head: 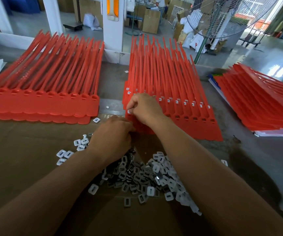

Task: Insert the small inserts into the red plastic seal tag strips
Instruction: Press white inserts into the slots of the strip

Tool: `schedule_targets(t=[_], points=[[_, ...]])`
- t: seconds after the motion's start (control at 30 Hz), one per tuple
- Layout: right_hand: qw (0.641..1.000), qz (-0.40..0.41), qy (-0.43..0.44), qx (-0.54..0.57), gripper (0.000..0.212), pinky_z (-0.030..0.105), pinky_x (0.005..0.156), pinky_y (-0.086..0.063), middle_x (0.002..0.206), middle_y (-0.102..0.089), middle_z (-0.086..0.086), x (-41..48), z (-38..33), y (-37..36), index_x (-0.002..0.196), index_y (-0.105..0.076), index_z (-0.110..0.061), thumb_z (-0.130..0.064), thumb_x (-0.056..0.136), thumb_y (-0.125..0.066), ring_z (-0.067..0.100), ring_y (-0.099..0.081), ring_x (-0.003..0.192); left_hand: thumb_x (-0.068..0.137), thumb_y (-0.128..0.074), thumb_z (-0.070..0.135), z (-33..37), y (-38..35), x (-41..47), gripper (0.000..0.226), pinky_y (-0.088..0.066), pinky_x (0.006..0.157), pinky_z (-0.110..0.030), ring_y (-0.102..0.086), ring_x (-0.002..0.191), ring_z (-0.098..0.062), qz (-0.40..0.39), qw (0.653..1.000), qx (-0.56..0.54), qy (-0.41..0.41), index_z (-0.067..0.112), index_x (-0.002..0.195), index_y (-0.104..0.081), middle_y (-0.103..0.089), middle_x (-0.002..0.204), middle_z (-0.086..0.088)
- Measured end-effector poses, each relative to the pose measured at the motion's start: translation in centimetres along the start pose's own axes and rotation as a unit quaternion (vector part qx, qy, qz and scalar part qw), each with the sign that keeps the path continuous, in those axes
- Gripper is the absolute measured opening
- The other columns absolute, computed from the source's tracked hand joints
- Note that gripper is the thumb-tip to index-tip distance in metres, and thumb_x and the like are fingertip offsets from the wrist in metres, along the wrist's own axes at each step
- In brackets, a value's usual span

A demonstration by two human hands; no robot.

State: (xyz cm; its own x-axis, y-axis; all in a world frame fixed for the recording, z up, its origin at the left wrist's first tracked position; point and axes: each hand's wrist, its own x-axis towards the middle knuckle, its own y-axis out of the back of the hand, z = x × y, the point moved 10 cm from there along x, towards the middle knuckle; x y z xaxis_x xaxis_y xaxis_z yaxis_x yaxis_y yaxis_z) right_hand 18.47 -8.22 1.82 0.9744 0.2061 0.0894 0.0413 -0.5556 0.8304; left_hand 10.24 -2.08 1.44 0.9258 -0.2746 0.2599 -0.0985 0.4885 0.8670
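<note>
- R hand (144, 108): fingers curled, pinching a small white plastic insert (129, 111) at the leftmost head of the middle stack of red plastic seal tag strips (179, 86).
- L hand (113, 133): curled at stack's near edge; can't tell what it holds.
- Loose pile of white plastic inserts (154, 178) near me.
- Inserts prob. light, hard, slick: pinch by edges. Strips bendy; press at head.

A wire-guarded fan (222, 16) stands right of a white pillar (112, 31), cardboard boxes (151, 21) and white sacks (194, 40) behind.
</note>
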Motion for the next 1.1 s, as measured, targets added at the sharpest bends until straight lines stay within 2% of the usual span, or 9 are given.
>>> schedule_targets(t=[0.07,0.2,0.37,0.5,0.63,0.83,0.97,1.03,1.1], points=[[1.0,0.005,-0.007,0.005,0.015,0.039,0.092,-0.047,0.104,-0.067,0.001,-0.1,0.1,0.1,0.083,-0.071,-0.017,-0.006,0.083,-0.061,0.02,-0.06,0.1,0.072,-0.048,0.002,0.0,0.0,0.0,0.035,-0.045,0.085,-0.042,-0.056,0.101,-0.026,0.002,1.0,-0.004,-0.002,0.011,0.097,-0.07,-0.066,0.106,-0.008],[0.997,0.013,-0.047,0.054,0.015,0.039,0.094,-0.046,0.105,-0.069,0.001,0.0,1.0,0.3,0.084,-0.074,-0.02,-0.008,0.078,-0.067,0.019,-0.06,0.102,0.071,-0.049,0.0,0.1,0.1,0.0,0.034,-0.045,0.085,-0.043,-0.057,0.101,-0.027,0.009,1.0,-0.006,-0.007,0.01,0.095,-0.071,-0.066,0.106,-0.009],[0.997,0.001,-0.065,0.044,0.018,0.041,0.097,-0.044,0.112,-0.066,0.002,0.5,1.4,-0.1,0.091,-0.074,-0.02,-0.01,0.077,-0.069,0.022,-0.056,0.11,0.071,-0.05,-0.001,0.0,0.1,-0.1,0.033,-0.046,0.084,-0.044,-0.057,0.099,-0.027,0.015,1.0,-0.011,-0.011,0.009,0.094,-0.071,-0.067,0.104,-0.01],[0.991,-0.002,-0.131,0.036,0.035,0.04,0.093,-0.047,0.111,-0.065,0.007,1.5,2.6,-0.4,0.106,-0.066,-0.01,-0.014,0.073,-0.075,0.024,-0.058,0.107,0.071,-0.051,-0.001,-0.1,0.2,-0.2,0.034,-0.045,0.085,-0.044,-0.056,0.1,-0.028,0.019,1.0,-0.013,-0.008,0.01,0.096,-0.071,-0.067,0.105,-0.009],[0.988,-0.012,-0.151,0.019,0.045,0.04,0.092,-0.048,0.112,-0.064,0.007,1.9,3.0,-0.9,0.112,-0.063,-0.011,-0.017,0.069,-0.077,0.026,-0.059,0.105,0.072,-0.051,-0.001,-0.1,0.1,-0.3,0.035,-0.044,0.087,-0.043,-0.056,0.102,-0.027,0.017,1.0,-0.017,-0.006,0.01,0.099,-0.07,-0.066,0.108,-0.008],[0.988,0.005,-0.148,0.031,0.035,0.04,0.089,-0.048,0.105,-0.065,0.008,1.8,3.3,-0.8,0.102,-0.065,-0.008,-0.018,0.072,-0.076,0.026,-0.06,0.101,0.074,-0.051,-0.001,-0.2,0.1,-0.4,0.034,-0.044,0.088,-0.043,-0.055,0.104,-0.027,0.016,1.0,-0.018,0.0,0.01,0.099,-0.07,-0.066,0.109,-0.008],[0.996,0.018,-0.077,0.05,0.004,0.03,0.08,-0.049,0.095,-0.068,0.006,0.9,2.3,-0.1,0.082,-0.069,-0.012,-0.01,0.079,-0.068,0.019,-0.062,0.092,0.075,-0.047,0.006,0.1,0.3,-0.4,0.03,-0.047,0.082,-0.044,-0.058,0.098,-0.029,0.018,1.0,-0.023,-0.008,0.008,0.092,-0.071,-0.068,0.102,-0.009],[0.995,0.007,-0.067,0.076,0.018,0.03,0.079,-0.05,0.087,-0.067,0.002,0.6,2.3,0.0,0.071,-0.064,-0.017,-0.004,0.081,-0.062,0.017,-0.061,0.082,0.074,-0.046,0.007,0.2,0.3,-0.4,0.031,-0.049,0.08,-0.044,-0.059,0.096,-0.029,0.016,1.0,-0.022,-0.011,0.008,0.091,-0.072,-0.069,0.099,-0.009],[0.991,-0.015,-0.069,0.115,0.025,0.025,0.07,-0.05,0.074,-0.062,-0.004,0.3,2.4,0.0,0.067,-0.06,-0.02,-0.001,0.083,-0.058,0.011,-0.059,0.066,0.073,-0.048,0.003,0.2,0.4,-0.3,0.03,-0.049,0.079,-0.044,-0.059,0.094,-0.03,0.02,0.999,-0.023,-0.009,0.008,0.09,-0.072,-0.069,0.098,-0.01]])
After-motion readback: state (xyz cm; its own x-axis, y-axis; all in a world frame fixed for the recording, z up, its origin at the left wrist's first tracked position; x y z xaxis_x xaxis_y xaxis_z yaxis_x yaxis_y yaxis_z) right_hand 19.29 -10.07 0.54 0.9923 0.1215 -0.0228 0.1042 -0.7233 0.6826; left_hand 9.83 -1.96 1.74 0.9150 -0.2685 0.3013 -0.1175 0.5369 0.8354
